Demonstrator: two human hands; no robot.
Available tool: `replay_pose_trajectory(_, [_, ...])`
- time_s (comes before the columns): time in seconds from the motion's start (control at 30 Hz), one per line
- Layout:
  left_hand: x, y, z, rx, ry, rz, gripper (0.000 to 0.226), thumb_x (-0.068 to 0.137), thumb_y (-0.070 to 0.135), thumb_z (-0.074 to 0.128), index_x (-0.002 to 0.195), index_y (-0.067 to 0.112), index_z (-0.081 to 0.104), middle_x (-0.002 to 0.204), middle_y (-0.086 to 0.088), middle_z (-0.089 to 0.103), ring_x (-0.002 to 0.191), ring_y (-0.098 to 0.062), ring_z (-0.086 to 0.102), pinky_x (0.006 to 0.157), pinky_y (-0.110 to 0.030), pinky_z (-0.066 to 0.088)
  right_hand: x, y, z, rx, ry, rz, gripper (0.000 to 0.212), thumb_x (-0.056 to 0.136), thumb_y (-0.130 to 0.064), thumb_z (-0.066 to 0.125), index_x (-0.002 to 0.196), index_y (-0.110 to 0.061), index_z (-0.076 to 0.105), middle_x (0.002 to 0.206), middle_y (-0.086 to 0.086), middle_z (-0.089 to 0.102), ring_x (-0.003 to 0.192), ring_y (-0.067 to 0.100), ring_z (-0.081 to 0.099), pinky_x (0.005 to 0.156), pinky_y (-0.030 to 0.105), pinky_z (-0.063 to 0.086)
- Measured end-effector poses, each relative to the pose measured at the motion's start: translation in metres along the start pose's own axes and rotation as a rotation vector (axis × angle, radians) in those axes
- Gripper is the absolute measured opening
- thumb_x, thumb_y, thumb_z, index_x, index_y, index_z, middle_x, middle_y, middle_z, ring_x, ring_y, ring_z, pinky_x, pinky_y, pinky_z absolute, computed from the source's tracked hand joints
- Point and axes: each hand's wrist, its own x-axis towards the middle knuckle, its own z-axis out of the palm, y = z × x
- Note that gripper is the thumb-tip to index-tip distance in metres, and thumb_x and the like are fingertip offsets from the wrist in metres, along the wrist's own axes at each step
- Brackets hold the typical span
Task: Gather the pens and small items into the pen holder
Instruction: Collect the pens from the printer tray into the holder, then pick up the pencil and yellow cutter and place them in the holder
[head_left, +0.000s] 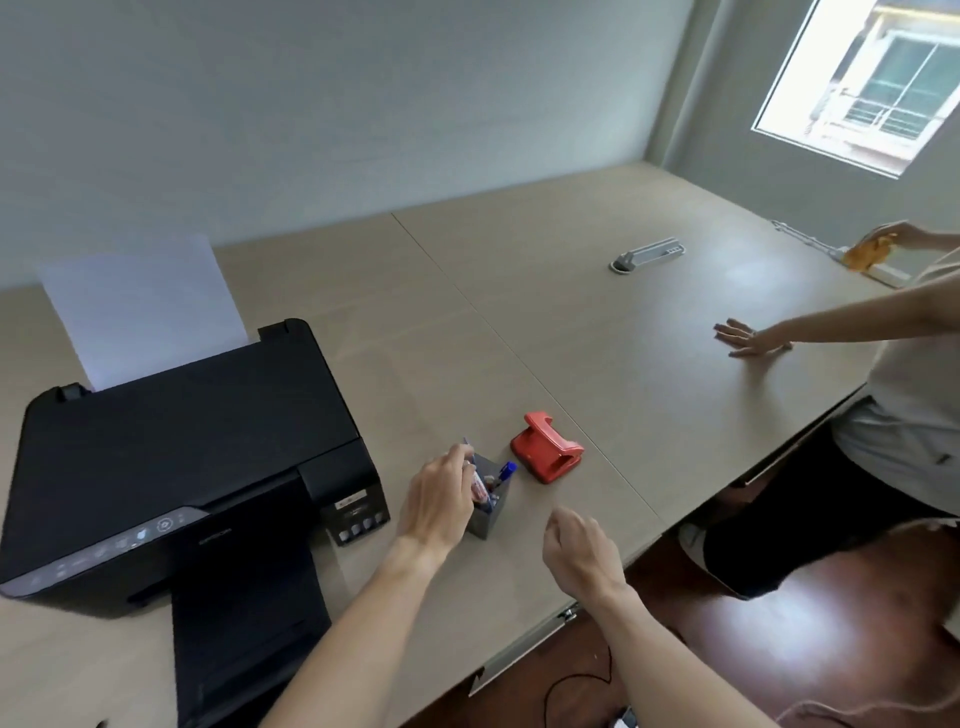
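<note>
Left hand (436, 499) grips a marker (480, 486) in the pen holder (488, 512); right hand (579, 553) loosely curled, empty.

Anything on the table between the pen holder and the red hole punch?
Nothing: in the head view, only a bare strip of beige wooden table separates the grey square pen holder from the red hole punch.

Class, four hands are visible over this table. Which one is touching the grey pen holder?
The wearer's left hand at the grey pen holder; the right hand hovers empty, and the other person's hands are far away.
</note>
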Motion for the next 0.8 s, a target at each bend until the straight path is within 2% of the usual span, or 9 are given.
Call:
replay_pose_trajectory(0.1, [-0.001, -0.002, 0.008, -0.005, -0.025, -0.020, 0.031, 0.101, 0.013, 0.042, 0.128, 0.012, 0.056, 0.106, -0.014, 0.073, 0.098, -0.035, 0.066, 0.080, -0.039, 0.051, 0.000, 0.006, -0.004, -0.011, -0.007, 0.032, 0.019, 0.086, -0.021, 0.037, 0.075, -0.014, 0.051, 0.084, 0.009, 0.065, 0.081, 0.034, 0.059, 0.070, 0.040, 0.048])
replay_pose_trajectory(0.17, [-0.006, -0.007, 0.009, -0.031, -0.038, -0.046, 0.029, 0.100, 0.009, 0.040, 0.121, 0.015, 0.059, 0.096, -0.010, 0.074, 0.090, -0.032, 0.067, 0.072, -0.035, 0.048, 0.002, 0.007, -0.004, -0.021, -0.015, 0.026, 0.019, 0.085, -0.021, 0.036, 0.075, -0.013, 0.051, 0.082, 0.008, 0.064, 0.078, 0.033, 0.059, 0.069, 0.040, 0.047])
replay_pose_trajectory(0.23, [-0.016, -0.017, 0.007, -0.033, -0.087, -0.083, 0.025, 0.102, 0.013, 0.038, 0.111, 0.018, 0.061, 0.089, -0.010, 0.073, 0.083, -0.032, 0.067, 0.068, -0.039, 0.051, 0.003, 0.002, 0.001, -0.029, -0.031, -0.005, 0.020, 0.086, -0.022, 0.036, 0.074, -0.014, 0.049, 0.078, 0.006, 0.062, 0.072, 0.030, 0.057, 0.065, 0.039, 0.045])
replay_pose_trajectory(0.3, [-0.034, -0.032, 0.003, -0.007, -0.125, -0.112, 0.026, 0.103, 0.023, 0.035, 0.103, 0.020, 0.061, 0.085, -0.008, 0.073, 0.079, -0.029, 0.067, 0.066, -0.040, 0.052, 0.002, -0.009, 0.010, -0.050, -0.060, -0.067, 0.020, 0.086, -0.022, 0.036, 0.073, -0.013, 0.048, 0.073, 0.004, 0.060, 0.067, 0.028, 0.054, 0.061, 0.038, 0.043])
replay_pose_trajectory(0.4, [-0.073, -0.060, -0.009, 0.028, -0.124, -0.200, 0.024, 0.101, 0.026, 0.036, 0.094, 0.021, 0.058, 0.083, -0.002, 0.070, 0.075, -0.022, 0.065, 0.066, -0.036, 0.051, -0.001, -0.037, 0.034, -0.074, -0.134, -0.210, 0.021, 0.087, -0.024, 0.037, 0.072, -0.014, 0.047, 0.071, 0.007, 0.061, 0.067, 0.029, 0.056, 0.062, 0.042, 0.047])
replay_pose_trajectory(0.47, [-0.103, -0.082, -0.020, 0.058, -0.081, -0.277, 0.024, 0.101, 0.025, 0.036, 0.088, 0.022, 0.056, 0.076, 0.002, 0.066, 0.066, -0.016, 0.062, 0.060, -0.032, 0.049, -0.004, -0.062, 0.053, -0.085, -0.186, -0.305, 0.020, 0.088, -0.024, 0.038, 0.074, -0.015, 0.049, 0.074, 0.010, 0.063, 0.069, 0.033, 0.058, 0.062, 0.044, 0.048])
replay_pose_trajectory(0.57, [-0.149, -0.116, -0.046, 0.095, 0.011, -0.395, 0.023, 0.101, 0.023, 0.036, 0.086, 0.022, 0.054, 0.063, 0.009, 0.055, 0.054, -0.008, 0.051, 0.052, -0.024, 0.040, -0.013, -0.108, 0.087, -0.131, -0.265, -0.470, 0.018, 0.087, -0.023, 0.038, 0.076, -0.016, 0.051, 0.073, 0.006, 0.065, 0.067, 0.031, 0.058, 0.058, 0.038, 0.045])
replay_pose_trajectory(0.7, [-0.203, -0.157, -0.083, 0.120, 0.191, -0.618, 0.019, 0.102, 0.023, 0.040, 0.090, 0.021, 0.055, 0.065, 0.008, 0.057, 0.058, -0.012, 0.055, 0.054, -0.024, 0.040, -0.034, -0.170, 0.129, -0.183, -0.369, -0.677, 0.017, 0.087, -0.018, 0.038, 0.076, -0.018, 0.051, 0.066, 0.001, 0.062, 0.057, 0.025, 0.054, 0.056, 0.040, 0.050])
replay_pose_trajectory(0.8, [-0.242, -0.178, -0.105, 0.115, 0.349, -0.813, 0.020, 0.101, 0.021, 0.043, 0.085, 0.020, 0.055, 0.066, 0.008, 0.057, 0.061, -0.012, 0.054, 0.052, -0.021, 0.036, -0.056, -0.209, 0.158, -0.238, -0.403, -0.857, 0.015, 0.086, -0.022, 0.042, 0.080, -0.019, 0.055, 0.069, 0.000, 0.066, 0.062, 0.024, 0.060, 0.060, 0.040, 0.054])
